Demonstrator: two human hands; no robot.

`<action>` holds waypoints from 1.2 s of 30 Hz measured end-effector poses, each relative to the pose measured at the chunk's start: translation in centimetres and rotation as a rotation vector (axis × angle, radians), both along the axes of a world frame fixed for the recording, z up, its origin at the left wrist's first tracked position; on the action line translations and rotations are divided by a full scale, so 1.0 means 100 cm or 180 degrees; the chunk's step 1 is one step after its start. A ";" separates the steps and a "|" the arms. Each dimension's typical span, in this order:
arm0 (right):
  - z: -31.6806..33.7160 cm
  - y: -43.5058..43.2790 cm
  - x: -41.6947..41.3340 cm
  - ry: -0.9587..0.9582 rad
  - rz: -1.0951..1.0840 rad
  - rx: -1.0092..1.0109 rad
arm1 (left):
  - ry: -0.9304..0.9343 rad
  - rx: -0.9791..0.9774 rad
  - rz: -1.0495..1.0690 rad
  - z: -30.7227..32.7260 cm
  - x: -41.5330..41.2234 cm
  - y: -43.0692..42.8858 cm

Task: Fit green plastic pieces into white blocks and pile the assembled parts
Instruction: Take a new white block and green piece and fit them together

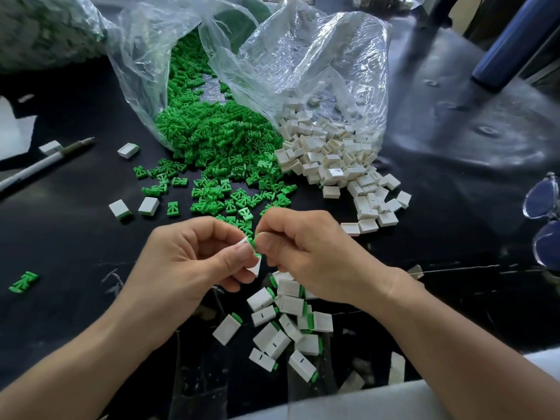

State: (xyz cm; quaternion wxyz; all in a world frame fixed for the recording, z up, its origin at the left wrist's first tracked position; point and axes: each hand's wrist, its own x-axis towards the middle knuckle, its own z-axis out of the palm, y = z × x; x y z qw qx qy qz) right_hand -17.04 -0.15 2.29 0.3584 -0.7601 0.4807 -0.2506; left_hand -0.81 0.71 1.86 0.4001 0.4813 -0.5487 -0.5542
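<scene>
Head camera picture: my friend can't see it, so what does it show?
Over a black table, a person's left hand pinches a small white plastic block while the right hand holds a green plastic piece to it. A pile of finished white-and-green parts lies by the right wrist, and two clear plastic bags behind spill loose green pieces and white blocks.

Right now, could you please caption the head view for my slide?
Left hand holds a white block while right hand pinches a green piece against it, above the pile of assembled parts.
</scene>
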 end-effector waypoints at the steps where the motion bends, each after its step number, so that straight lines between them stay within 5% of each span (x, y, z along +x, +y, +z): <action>1: 0.000 0.000 0.000 0.0085 0.0040 -0.0053 | -0.0047 -0.0041 -0.0016 0.000 0.000 0.000; 8: 0.000 0.003 0.001 0.0852 0.0398 -0.0580 | -0.0458 -0.0306 -0.0146 -0.004 0.001 0.004; 11: 0.001 0.003 0.000 0.0372 0.0233 -0.0485 | -0.0280 -0.0387 -0.0122 -0.004 0.004 0.001; 16: 0.004 -0.002 -0.004 -0.0808 -0.0164 0.0575 | 0.0360 -0.0461 -0.0073 -0.005 0.006 -0.003; 23: 0.001 0.003 0.014 -0.2169 0.0523 0.2322 | 0.0878 -0.0418 -0.0241 -0.004 0.003 0.001; 36: 0.004 0.009 0.016 -0.1885 0.0283 0.2173 | 0.0732 -0.0550 -0.0342 -0.010 0.006 0.000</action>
